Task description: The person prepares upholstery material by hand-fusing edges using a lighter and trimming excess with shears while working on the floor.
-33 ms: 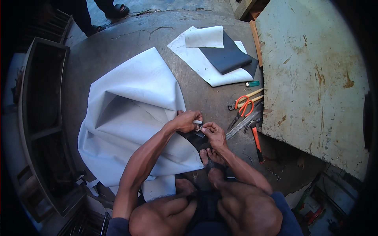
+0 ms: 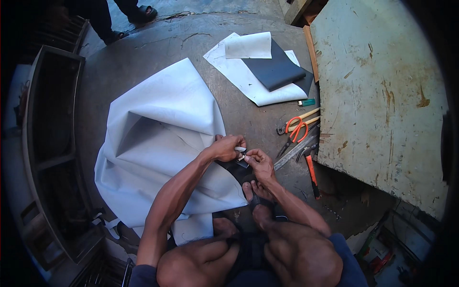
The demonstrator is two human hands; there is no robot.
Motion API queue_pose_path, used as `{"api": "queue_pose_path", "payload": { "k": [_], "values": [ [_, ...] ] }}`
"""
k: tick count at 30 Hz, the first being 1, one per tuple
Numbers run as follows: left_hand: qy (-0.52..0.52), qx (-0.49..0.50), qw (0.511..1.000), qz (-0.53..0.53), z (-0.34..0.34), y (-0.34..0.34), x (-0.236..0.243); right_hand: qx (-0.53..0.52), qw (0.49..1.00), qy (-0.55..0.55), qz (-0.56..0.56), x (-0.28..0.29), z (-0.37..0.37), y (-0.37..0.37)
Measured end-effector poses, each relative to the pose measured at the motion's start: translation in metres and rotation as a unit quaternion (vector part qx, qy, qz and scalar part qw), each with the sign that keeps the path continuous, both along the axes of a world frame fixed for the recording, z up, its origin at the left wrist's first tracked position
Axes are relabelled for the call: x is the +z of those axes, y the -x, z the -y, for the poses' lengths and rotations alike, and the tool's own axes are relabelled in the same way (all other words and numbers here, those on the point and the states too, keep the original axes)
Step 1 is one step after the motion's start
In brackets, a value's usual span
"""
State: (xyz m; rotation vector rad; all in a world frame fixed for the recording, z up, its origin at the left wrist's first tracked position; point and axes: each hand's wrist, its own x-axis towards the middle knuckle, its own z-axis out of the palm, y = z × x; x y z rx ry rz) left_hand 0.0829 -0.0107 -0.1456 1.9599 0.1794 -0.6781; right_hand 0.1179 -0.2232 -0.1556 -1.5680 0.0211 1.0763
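Note:
A large sheet with a white back and a dark face, like vinyl or synthetic leather (image 2: 162,143), lies crumpled in folds on my left and reaches past my feet. My left hand (image 2: 228,147) is closed on its right edge, where a small flap turns over by the fingertips. Close against it, my right hand (image 2: 259,162) pinches with thumb and forefinger at the same spot. Between the fingertips shows a small pale, shiny bit, too small to name. A dark part of the sheet hangs just below the fingers, above my right foot.
To the right lie orange-handled scissors (image 2: 297,130), yellow-handled pincers (image 2: 306,118), a hammer with an orange handle (image 2: 311,174), a long flat metal strip (image 2: 292,154) and a green lighter (image 2: 307,102). Folded white and black sheet pieces (image 2: 253,88) lie ahead. A worn board (image 2: 377,95) stands right; another person's feet (image 2: 143,14) are far left.

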Motion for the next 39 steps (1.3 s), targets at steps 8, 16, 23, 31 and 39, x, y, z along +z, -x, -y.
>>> {"api": "queue_pose_path", "payload": {
  "k": [8, 16, 23, 31, 39],
  "values": [
    [-0.002, 0.069, 0.998, 0.000, 0.005, 0.008, -0.003, 0.009, 1.000, 0.009, 0.021, -0.005, 0.003, 0.000],
    [0.003, 0.081, 0.997, -0.005, 0.005, 0.009, -0.006, -0.005, 0.999, 0.025, 0.025, -0.003, 0.002, 0.001],
    [-0.001, 0.101, 0.995, 0.008, 0.012, 0.010, -0.006, -0.008, 0.998, 0.030, 0.047, -0.002, 0.003, 0.002],
    [0.013, 0.138, 0.990, 0.003, 0.019, 0.016, -0.011, 0.013, 0.996, 0.075, 0.056, 0.006, -0.003, 0.004],
    [0.061, 0.166, 0.984, -0.003, 0.017, 0.014, -0.005, 0.023, 0.998, 0.048, 0.038, 0.000, 0.009, -0.001]
  ]
}}
